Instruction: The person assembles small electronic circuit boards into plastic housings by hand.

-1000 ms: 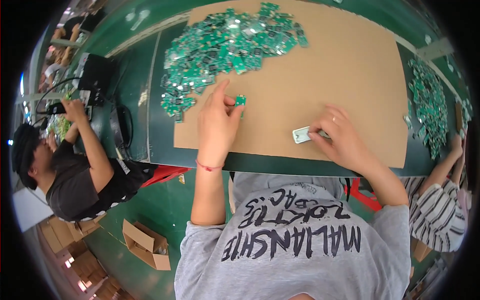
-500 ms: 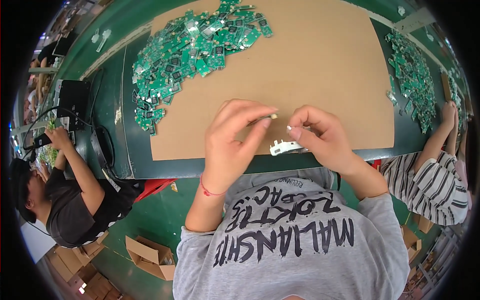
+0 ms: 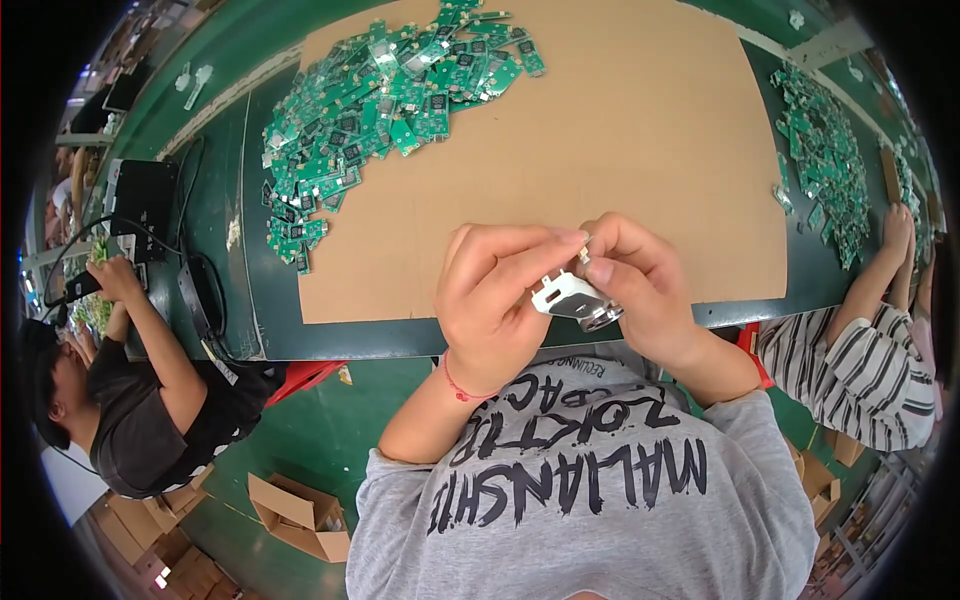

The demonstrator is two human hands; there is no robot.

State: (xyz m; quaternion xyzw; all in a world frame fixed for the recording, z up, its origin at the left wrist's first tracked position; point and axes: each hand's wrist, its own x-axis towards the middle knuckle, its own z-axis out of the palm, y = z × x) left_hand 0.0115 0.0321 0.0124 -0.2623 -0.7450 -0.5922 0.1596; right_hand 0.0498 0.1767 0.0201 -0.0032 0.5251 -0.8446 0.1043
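My left hand (image 3: 490, 300) and my right hand (image 3: 648, 285) meet over the near edge of the cardboard sheet. In my right hand's fingers is a white plastic housing (image 3: 570, 296), hollow, with small prongs and a shiny lower end. Thumb and index finger of my left hand are pinched on a small circuit board, mostly hidden by the fingers; a gold-coloured end (image 3: 584, 256) shows between both hands, close to the housing's upper side. Whether board and housing touch, I cannot tell.
Green circuit boards (image 3: 380, 95) lie heaped at the far left of the cardboard sheet (image 3: 620, 130). Another pile (image 3: 830, 165) is at the right. Co-workers sit on both sides. A black device (image 3: 145, 210) with cables stands left; an open carton (image 3: 298, 515) is on the floor.
My left hand has moved right with the board, up to my right hand. The white housing has tilted, so that more of its side shows.
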